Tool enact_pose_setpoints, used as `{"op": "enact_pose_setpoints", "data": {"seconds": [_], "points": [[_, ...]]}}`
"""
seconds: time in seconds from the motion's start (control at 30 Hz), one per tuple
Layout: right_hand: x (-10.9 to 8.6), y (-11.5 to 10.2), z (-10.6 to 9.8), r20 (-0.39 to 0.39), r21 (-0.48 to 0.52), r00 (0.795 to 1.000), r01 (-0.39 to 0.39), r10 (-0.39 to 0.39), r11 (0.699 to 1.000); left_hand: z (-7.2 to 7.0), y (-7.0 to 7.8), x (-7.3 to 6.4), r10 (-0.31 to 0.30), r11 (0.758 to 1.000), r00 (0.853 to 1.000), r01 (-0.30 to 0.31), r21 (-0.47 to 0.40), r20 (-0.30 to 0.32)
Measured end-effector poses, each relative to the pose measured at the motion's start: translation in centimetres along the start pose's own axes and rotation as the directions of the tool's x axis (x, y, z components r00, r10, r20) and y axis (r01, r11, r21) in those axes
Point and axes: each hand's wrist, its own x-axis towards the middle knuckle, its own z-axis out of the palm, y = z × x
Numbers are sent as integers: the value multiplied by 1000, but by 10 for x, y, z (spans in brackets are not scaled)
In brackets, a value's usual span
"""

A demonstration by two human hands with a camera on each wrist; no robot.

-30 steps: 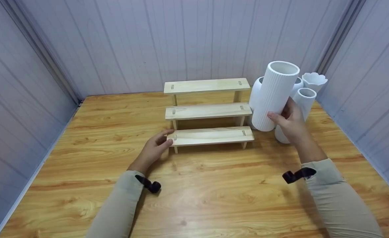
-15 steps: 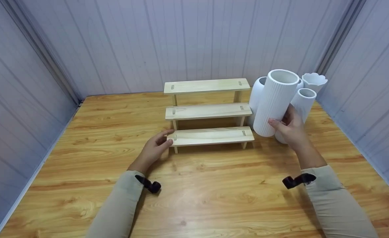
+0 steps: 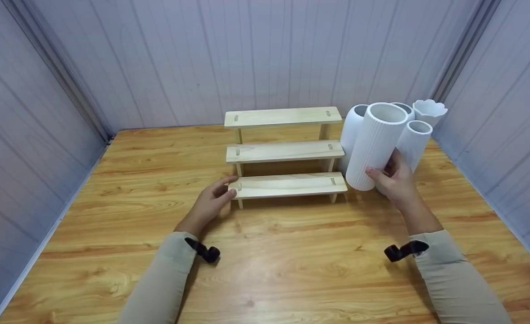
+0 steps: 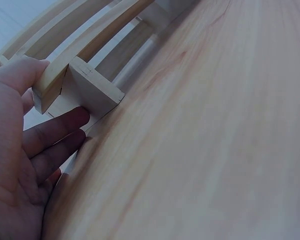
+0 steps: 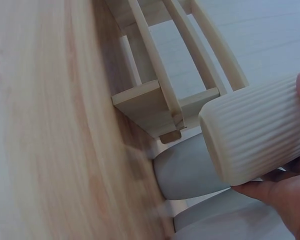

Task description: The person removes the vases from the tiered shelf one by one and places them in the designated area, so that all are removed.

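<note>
A three-tier wooden display stand point(image 3: 287, 185) stands on the table. My left hand point(image 3: 207, 204) grips the left end of its lowest board, thumb at the front corner; in the left wrist view the thumb point(image 4: 27, 70) lies against the board end point(image 4: 52, 87), other fingers below. To the right of the stand, my right hand point(image 3: 395, 180) holds a tall white ribbed vase point(image 3: 373, 148) around its lower part. The vase leans slightly, its open mouth up. In the right wrist view its base point(image 5: 215, 145) hangs clear of the table, near the stand's right end.
Behind the held vase stand several other white vases: a rounded one point(image 3: 351, 128), a slim one point(image 3: 415, 144) and one with a scalloped rim point(image 3: 429, 110). Panel walls point(image 3: 265, 54) enclose the wooden table point(image 3: 265, 270) at the back and sides.
My right hand has lowered the ribbed vase toward the table, bringing another vase's rim into view behind it. My left hand stays at the stand's lowest board.
</note>
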Motion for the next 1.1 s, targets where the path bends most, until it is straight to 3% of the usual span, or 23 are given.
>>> {"op": "enact_pose_setpoints", "data": {"seconds": [0.37, 0.77, 1.03, 1.1], "points": [[-9, 13, 3, 7, 57, 998, -55, 55, 997, -1, 0, -1, -32, 999, 999, 32, -3, 11], [-9, 25, 6, 0, -6, 998, -59, 59, 998, 0, 2, -1, -23, 1000, 1000, 23, 1, 0], [-11, 31, 9, -12, 23, 999, -46, 47, 999, -1, 5, -2, -21, 1000, 1000, 22, -7, 9], [-11, 34, 10, -14, 39, 999, -47, 47, 998, -1, 0, -1, -23, 1000, 1000, 23, -6, 9]]}}
